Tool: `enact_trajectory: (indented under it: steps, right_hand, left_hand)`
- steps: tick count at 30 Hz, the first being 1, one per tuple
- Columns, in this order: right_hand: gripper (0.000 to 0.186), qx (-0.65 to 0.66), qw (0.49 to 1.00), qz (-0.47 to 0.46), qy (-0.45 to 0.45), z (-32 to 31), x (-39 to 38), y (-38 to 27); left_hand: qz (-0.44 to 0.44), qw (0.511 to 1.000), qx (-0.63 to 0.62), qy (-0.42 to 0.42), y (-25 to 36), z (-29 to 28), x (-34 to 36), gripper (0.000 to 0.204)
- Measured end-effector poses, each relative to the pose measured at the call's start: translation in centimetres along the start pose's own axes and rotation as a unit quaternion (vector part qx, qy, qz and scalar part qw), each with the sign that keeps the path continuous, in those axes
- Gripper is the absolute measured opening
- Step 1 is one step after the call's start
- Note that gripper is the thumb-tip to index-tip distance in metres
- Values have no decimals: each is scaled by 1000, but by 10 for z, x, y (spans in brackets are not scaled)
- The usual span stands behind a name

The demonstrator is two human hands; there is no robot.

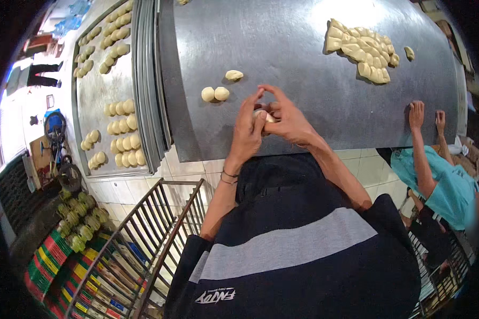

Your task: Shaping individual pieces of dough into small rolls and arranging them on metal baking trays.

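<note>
My left hand (247, 127) and my right hand (287, 122) are curled together around a piece of pale dough (263, 115) above the grey metal table (250, 42), fingertips nearly meeting at the top. Just beyond them lie two round dough balls (215, 94) side by side and a rough lump of dough (234, 75). Toward the back right sits a large mass of cut dough pieces (359, 50), with a small loose piece (409, 53) beside it.
Stacked trays (149, 80) at my left carry rows of dough balls (122, 125). A co-worker in teal (436, 181) rests both hands on the table's right end. Below are metal racks (143, 234), green gas cylinders (80, 218) and, at far left, a bicycle (56, 133).
</note>
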State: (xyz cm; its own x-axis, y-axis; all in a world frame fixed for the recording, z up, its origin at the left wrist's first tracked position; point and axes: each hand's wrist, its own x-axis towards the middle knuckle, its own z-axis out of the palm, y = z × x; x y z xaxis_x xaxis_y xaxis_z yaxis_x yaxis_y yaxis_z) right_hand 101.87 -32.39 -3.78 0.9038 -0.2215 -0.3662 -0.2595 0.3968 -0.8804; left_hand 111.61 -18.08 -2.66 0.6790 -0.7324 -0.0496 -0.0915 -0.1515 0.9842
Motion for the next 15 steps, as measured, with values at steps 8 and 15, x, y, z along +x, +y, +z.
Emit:
enact_trajectory:
  steps: [8,15]
  right_hand:
    - [26,-19,979,-82,188,82,34,-45]
    - [51,1,980,6,199,78,72,-12]
  left_hand:
    - [-24,936,251,246,11,3,45,27]
    - [-118,972,-56,197,6,-20,27,46]
